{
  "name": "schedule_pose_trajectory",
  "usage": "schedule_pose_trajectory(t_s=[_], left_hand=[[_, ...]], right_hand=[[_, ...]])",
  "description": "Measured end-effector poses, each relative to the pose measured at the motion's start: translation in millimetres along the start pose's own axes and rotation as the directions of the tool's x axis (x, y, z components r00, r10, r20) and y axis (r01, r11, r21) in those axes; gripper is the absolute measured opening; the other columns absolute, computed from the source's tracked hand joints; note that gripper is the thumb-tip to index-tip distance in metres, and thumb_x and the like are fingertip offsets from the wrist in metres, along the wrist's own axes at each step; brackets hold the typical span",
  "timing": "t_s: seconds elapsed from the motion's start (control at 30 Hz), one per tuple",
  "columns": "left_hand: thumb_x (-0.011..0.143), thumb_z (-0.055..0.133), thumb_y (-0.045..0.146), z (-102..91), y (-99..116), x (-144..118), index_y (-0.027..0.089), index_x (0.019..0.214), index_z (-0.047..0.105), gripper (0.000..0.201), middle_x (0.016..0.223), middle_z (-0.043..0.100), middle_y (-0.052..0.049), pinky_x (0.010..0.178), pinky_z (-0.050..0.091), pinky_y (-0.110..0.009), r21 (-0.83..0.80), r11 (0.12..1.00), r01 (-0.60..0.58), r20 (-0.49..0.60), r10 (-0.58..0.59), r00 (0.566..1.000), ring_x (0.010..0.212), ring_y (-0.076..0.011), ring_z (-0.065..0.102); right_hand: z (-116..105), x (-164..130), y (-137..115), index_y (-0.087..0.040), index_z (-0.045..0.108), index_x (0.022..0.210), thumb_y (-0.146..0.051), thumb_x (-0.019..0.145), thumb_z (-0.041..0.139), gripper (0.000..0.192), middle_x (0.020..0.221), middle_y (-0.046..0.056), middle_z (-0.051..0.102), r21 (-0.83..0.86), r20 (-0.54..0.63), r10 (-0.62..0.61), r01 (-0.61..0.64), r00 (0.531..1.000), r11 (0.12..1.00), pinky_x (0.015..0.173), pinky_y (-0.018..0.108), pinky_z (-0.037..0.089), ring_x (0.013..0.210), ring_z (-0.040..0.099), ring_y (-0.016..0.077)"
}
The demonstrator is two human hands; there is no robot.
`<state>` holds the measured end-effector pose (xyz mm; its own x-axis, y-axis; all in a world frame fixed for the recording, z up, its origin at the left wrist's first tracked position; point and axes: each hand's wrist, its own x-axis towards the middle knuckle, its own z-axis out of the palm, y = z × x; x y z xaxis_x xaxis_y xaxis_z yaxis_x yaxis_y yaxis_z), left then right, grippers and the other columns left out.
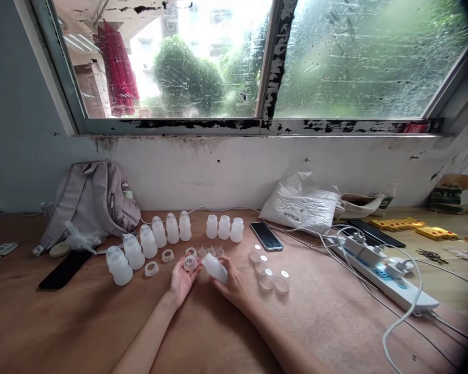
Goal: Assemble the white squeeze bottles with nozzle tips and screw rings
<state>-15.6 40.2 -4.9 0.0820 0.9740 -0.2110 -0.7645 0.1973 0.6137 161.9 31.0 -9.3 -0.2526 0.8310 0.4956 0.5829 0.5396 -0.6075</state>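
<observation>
A brown wooden table [81,322] runs under a rain-streaked window. The right hand [231,283] has its fingers wrapped round a small translucent bottle [214,267], whose long axis tilts up and left, the open end towards the left hand [182,280]. That hand's fingertips pinch a ring cap with nipple [190,263], just left of the bottle's mouth, nearly touching. More bottles [152,240] stand beyond the fingers. No readable writing shows.

Brown counter [81,322] carries the items; beyond the fingers [189,270], small translucent bottles [171,228] stand in rows; left of the fingers, loose rings [151,268] and a grey backpack [89,200]; right of the fingers, clear caps [267,272], a phone [266,236], a white power strip [386,272].
</observation>
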Motion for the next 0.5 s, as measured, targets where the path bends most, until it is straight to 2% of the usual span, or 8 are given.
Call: schedule_pose_trajectory(t_s=[0.1, 0.2, 0.3, 0.37, 0.5], left_hand=[[0.073, 0.054, 0.019, 4.0, -3.8, -3.9, 0.020, 0.093, 0.049, 0.020, 0.087, 0.062, -0.002, 0.071, 0.048, -0.024, 0.098, 0.994, -0.039, 0.014, 0.037, 0.999, 0.077, -0.0125, 0.061], [0.072, 0.058, 0.023, 7.0, -5.2, -9.2, 0.020, 0.090, 0.047, 0.021, 0.084, 0.061, -0.001, 0.066, 0.045, -0.023, 0.258, 0.960, -0.108, 0.068, 0.094, 0.993, 0.073, -0.0115, 0.059], [0.068, 0.064, 0.028, 8.3, -5.6, -12.0, 0.021, 0.099, 0.046, 0.037, 0.082, 0.060, -0.001, 0.067, 0.044, -0.025, 0.413, 0.881, -0.229, 0.078, 0.217, 0.973, 0.073, -0.0135, 0.059], [0.065, 0.067, 0.029, 8.4, -5.6, -12.0, 0.022, 0.107, 0.043, 0.049, 0.081, 0.060, -0.001, 0.070, 0.043, -0.025, 0.461, 0.845, -0.271, 0.082, 0.264, 0.961, 0.075, -0.0144, 0.059], [0.064, 0.068, 0.030, 8.2, -2.9, -11.4, 0.020, 0.109, 0.042, 0.053, 0.079, 0.062, -0.001, 0.071, 0.042, -0.026, 0.462, 0.857, -0.226, 0.100, 0.203, 0.974, 0.073, -0.0148, 0.059]], right_hand=[[0.9, -1.4, -6.1, -0.021, 0.042, 0.111, -0.025, 0.069, 0.059, 0.045, 0.102, 0.008, 0.056, -0.035, 0.036, -0.053, 0.054, 0.998, 0.998, 0.077, 0.035, 0.045, 0.091, 0.055, 0.0230], [1.2, -1.7, -11.7, -0.022, 0.045, 0.113, -0.023, 0.070, 0.058, 0.045, 0.102, 0.009, 0.055, -0.072, 0.051, -0.085, 0.088, 0.995, 0.994, 0.076, 0.035, 0.045, 0.090, 0.054, 0.0232], [0.4, -1.9, -10.6, -0.024, 0.046, 0.117, -0.020, 0.070, 0.058, 0.048, 0.105, 0.008, 0.055, -0.112, 0.016, -0.126, 0.127, 0.992, 0.986, 0.080, 0.037, 0.044, 0.092, 0.053, 0.0233], [-1.4, -1.8, -8.2, -0.026, 0.047, 0.117, -0.019, 0.070, 0.059, 0.050, 0.105, 0.008, 0.055, -0.143, -0.009, -0.167, 0.164, 0.986, 0.976, 0.081, 0.038, 0.044, 0.093, 0.053, 0.0235], [-8.7, -0.8, -9.0, -0.028, 0.050, 0.116, -0.020, 0.069, 0.061, 0.049, 0.104, 0.007, 0.057, -0.110, -0.018, -0.193, 0.190, 0.981, 0.976, 0.082, 0.037, 0.043, 0.094, 0.053, 0.0229]])
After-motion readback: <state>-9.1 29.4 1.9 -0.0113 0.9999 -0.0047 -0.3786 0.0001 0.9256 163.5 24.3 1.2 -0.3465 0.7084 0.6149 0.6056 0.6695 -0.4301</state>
